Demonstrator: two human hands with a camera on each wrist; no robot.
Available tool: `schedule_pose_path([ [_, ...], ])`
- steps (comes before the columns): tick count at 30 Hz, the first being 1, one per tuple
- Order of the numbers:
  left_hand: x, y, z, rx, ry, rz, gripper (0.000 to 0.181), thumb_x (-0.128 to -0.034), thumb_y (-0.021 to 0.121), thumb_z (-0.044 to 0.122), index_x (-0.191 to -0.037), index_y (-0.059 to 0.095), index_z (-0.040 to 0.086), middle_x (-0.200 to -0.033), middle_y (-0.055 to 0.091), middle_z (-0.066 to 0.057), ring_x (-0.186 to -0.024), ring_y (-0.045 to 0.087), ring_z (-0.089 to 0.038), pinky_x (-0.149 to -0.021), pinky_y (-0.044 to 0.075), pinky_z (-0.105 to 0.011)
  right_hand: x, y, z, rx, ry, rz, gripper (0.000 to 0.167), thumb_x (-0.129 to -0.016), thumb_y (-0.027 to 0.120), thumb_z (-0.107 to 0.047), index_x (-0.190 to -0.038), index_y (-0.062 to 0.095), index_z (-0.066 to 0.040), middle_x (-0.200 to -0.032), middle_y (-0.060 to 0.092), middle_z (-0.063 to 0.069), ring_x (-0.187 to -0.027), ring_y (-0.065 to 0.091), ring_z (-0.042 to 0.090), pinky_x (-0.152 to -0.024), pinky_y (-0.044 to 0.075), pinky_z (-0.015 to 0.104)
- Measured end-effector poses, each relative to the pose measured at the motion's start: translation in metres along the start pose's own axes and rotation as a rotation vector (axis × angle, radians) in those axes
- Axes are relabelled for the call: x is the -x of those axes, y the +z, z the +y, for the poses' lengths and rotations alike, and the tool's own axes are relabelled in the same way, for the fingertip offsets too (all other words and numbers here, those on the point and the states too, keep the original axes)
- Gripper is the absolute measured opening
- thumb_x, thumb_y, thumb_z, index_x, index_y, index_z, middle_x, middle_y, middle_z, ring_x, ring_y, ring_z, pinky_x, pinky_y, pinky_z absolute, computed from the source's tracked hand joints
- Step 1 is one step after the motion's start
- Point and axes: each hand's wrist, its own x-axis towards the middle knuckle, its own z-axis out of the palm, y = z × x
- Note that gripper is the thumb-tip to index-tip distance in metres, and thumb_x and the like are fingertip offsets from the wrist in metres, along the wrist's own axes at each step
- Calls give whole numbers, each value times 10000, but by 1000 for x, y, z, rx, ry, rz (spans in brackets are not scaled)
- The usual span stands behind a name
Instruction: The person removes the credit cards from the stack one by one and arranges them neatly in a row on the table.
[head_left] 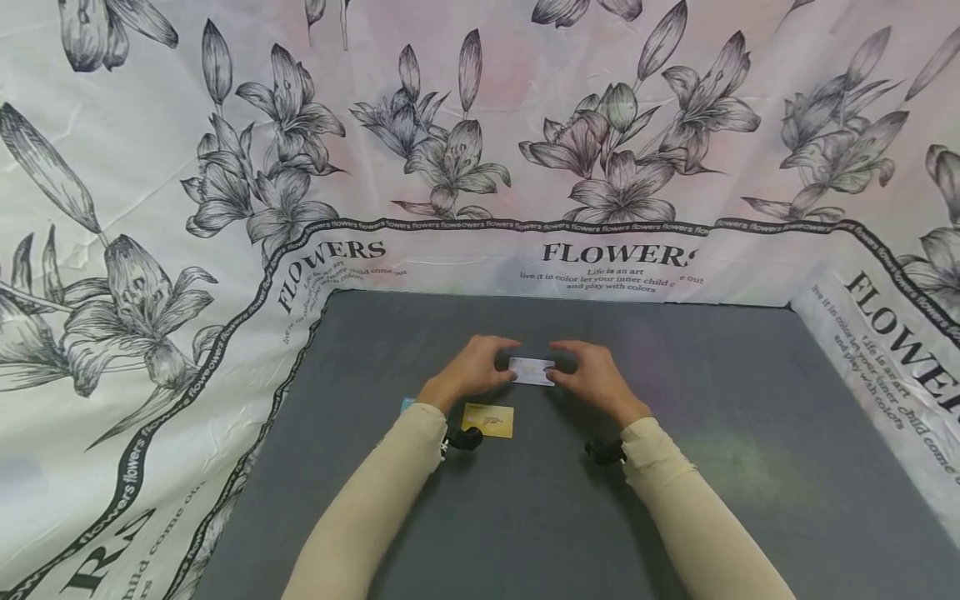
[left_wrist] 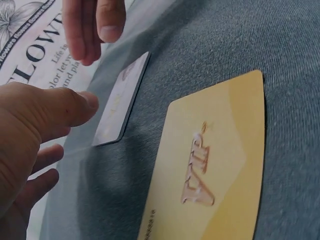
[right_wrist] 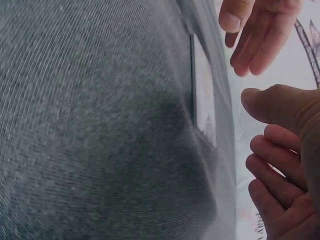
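A white card [head_left: 532, 372] [left_wrist: 120, 102] [right_wrist: 204, 90] lies flat on the dark grey surface, between the two hands. My left hand [head_left: 478, 365] [left_wrist: 30, 127] is at its left end, the thumb tip close to the edge and the fingers apart. From the right, my right hand [head_left: 597, 379] [right_wrist: 287, 150] reaches to the other end, its thumb at the card's edge in the head view. Both wrist views show a gap between thumb and fingers on each hand, with nothing gripped. Whether the thumbs touch the card, I cannot tell.
A gold VIP card [head_left: 489, 420] [left_wrist: 210, 160] lies nearer, beside my left wrist. Part of a blue card [head_left: 407, 404] shows to its left, mostly hidden by the left forearm. White flower-printed cloth [head_left: 450, 258] borders the grey surface [head_left: 675, 500] at the back and sides.
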Motion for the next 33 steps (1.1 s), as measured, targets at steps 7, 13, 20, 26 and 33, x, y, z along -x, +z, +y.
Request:
schedule_pose_path([
  [7, 0, 11, -7, 51, -8, 29, 537, -974, 835, 153, -1471, 680, 22, -1482, 704, -148, -1408, 651, -346, -1220, 505, -482, -1, 11, 10, -26, 12, -15, 528, -915, 890, -189, -1383, 733, -3, -1376, 748, 217, -1316, 689, 438, -1138, 533, 604],
  [13, 2, 17, -10, 81, -47, 29, 537, -980, 837, 152, -1482, 680, 45, -1494, 698, -137, -1421, 639, -343, -1223, 501, -487, 1, 20, 14, -60, 25, -39, 546, -900, 899, -172, -1394, 730, -13, -1361, 754, 212, -1278, 705, 415, -1115, 547, 586],
  [20, 1, 20, -12, 81, -65, 4, 535, -991, 829, 156, -1495, 672, 64, -1520, 674, -148, -1446, 615, -349, -1231, 491, -493, 2, 21, 15, -40, 25, -26, 537, -900, 892, -148, -1396, 732, -17, -1370, 749, 217, -1291, 700, 426, -1123, 543, 592],
  [26, 1, 21, -13, 57, -53, -1, 517, -991, 823, 140, -1481, 682, 58, -1543, 646, -179, -1487, 574, -370, -1258, 461, -509, 5, 19, 14, -37, 36, -21, 527, -905, 891, -142, -1393, 736, -18, -1370, 750, 215, -1297, 697, 430, -1123, 542, 600],
  [33, 0, 20, -16, 46, -46, 0, 508, -990, 822, 135, -1474, 687, 64, -1545, 648, -170, -1495, 570, -360, -1270, 447, -506, 6, 18, 15, -30, 34, -16, 513, -906, 885, -138, -1385, 741, -26, -1359, 756, 208, -1293, 700, 427, -1120, 542, 599],
])
